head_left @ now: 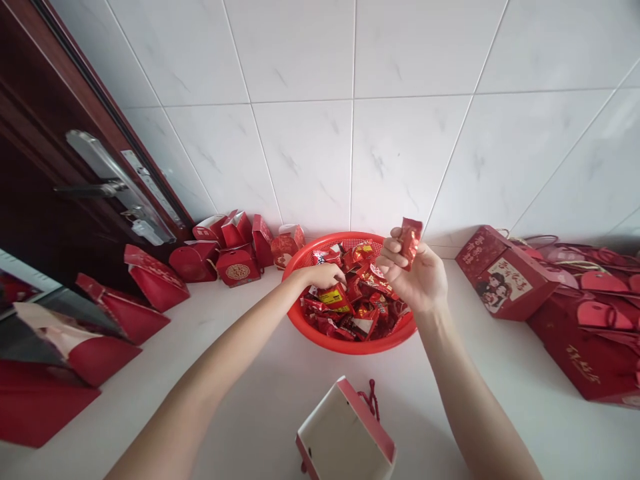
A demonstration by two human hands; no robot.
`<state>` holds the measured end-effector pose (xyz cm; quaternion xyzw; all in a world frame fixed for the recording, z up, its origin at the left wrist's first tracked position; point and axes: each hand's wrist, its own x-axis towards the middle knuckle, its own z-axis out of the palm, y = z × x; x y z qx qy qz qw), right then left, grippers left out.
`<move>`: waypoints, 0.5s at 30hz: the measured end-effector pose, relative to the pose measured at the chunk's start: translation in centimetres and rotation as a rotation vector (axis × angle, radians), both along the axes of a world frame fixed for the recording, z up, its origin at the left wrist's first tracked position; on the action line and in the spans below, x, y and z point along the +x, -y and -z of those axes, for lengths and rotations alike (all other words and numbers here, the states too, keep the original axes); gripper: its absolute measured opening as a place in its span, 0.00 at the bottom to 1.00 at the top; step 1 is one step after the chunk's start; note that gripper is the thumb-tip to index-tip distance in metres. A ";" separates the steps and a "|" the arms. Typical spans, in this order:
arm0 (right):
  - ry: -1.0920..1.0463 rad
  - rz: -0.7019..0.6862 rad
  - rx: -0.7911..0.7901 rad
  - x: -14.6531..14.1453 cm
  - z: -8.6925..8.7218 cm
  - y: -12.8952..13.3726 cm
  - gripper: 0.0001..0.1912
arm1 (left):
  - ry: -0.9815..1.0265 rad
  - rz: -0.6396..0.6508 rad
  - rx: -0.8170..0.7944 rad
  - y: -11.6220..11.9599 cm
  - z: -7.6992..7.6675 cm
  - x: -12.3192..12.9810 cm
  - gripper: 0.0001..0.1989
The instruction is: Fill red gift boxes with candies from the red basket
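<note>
Right hand: while raised by the right rim of the red basket [350, 346], this hand [423, 277] holds one small red packet [411, 243] upright in its fingers;
Left hand: this one [323, 275] dips among the wrapped pieces [367, 323] inside; fingertips hidden; cannot tell whether gripping;
Box: red-sided box [345, 433], pale face up, nearer the person than the basket

Left forearm [233, 363]: bare, slants inward up to its hand. Left hand [324, 275]: back uppermost, fingers bent downward, tips hidden. Right forearm [465, 380]: bare, leans inward up to its hand. Right hand [424, 280]: right of the left hand, palm showing, fingers curled in a grip.
</note>
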<state>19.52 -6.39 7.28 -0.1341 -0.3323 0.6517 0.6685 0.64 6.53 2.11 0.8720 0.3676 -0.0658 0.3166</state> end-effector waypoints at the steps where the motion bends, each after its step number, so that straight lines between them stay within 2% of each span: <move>1: -0.044 -0.016 0.013 -0.5 -0.3 0.5 0.05 | 0.005 0.004 0.006 -0.1 0.1 0.0 0.13; 7: -0.095 -0.098 0.029 -2.0 -1.3 2.4 0.06 | 0.022 -0.014 0.059 0.0 0.5 -0.2 0.12; 12: -0.157 -0.138 0.013 -2.4 -1.4 2.7 0.09 | 0.030 -0.038 0.125 0.0 0.7 0.1 0.09; 15: -0.188 -0.125 -0.003 -2.7 -1.3 2.7 0.10 | 0.029 -0.047 0.154 0.2 0.6 0.3 0.11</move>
